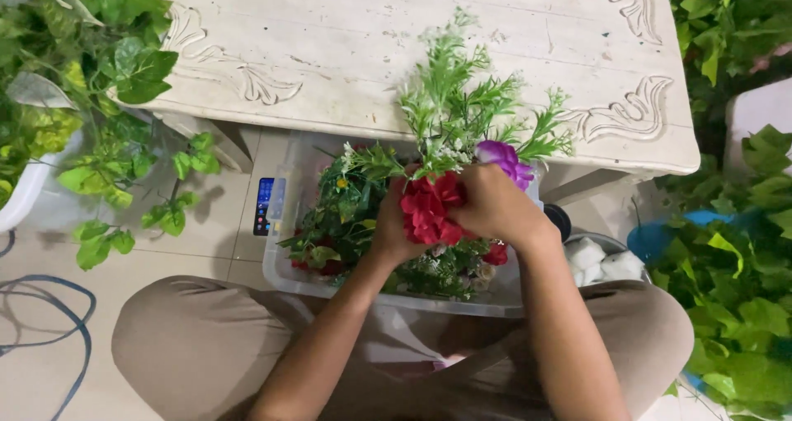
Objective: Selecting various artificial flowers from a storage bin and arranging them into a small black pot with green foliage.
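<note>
My left hand (388, 227) and my right hand (495, 206) are closed together around a bunch of artificial flowers held above a clear plastic bin (285, 277). The bunch has a red bloom (429, 209) between my palms, a purple flower (505, 159) above my right hand, and green feathery sprigs (458, 99) that rise over the table edge. More artificial greenery and red flowers (342, 223) lie inside the bin below my hands. My knees frame the bin on both sides.
A white carved table (346, 42) stands just beyond the bin. Leafy plants (91, 75) hang at the left and leafy plants (742, 256) crowd the right. A phone (264, 206) lies on the tiled floor, a blue cable (49, 322) at the left, white lumps in a bowl (598, 260) at the right.
</note>
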